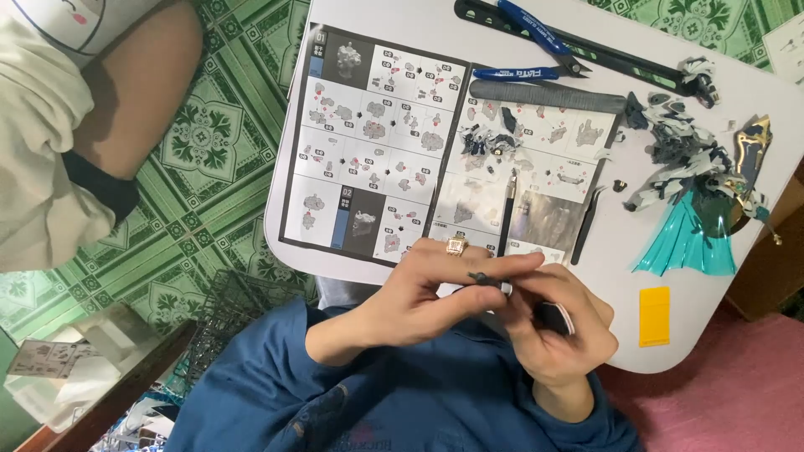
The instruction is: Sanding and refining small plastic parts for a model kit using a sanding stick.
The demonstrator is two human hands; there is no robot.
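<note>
Upside-down view from the head, forearms in blue sleeves entering from the bottom edge, both hands meeting just over the near rim of the white table.

Left hand reaching in from the lower left, wrist bent, fingers stretched toward the right, ring on one finger. Thumb and fingertips pinched shut on a small dark part, held above the table edge, just in front of the manual.

Right hand coming up from the lower right, palm turned inward, fingers curled. Clenched around a dark pad-like tool with a pale edge, its tip touching or almost touching the part; exact contact not clear.

Hands touching at the fingertips, the part between them.

On the table beyond the hands: manual lying open and flat, a thin black knife lying across its right page, loose grey bits higher on that page. Blue nippers and a grey file near the far edge. To the right, a half-built grey-and-white model with a teal fan-shaped piece, well apart from the hands. Yellow square just right of the right hand.

Upper left, another person's bare leg over the green tiled floor.
</note>
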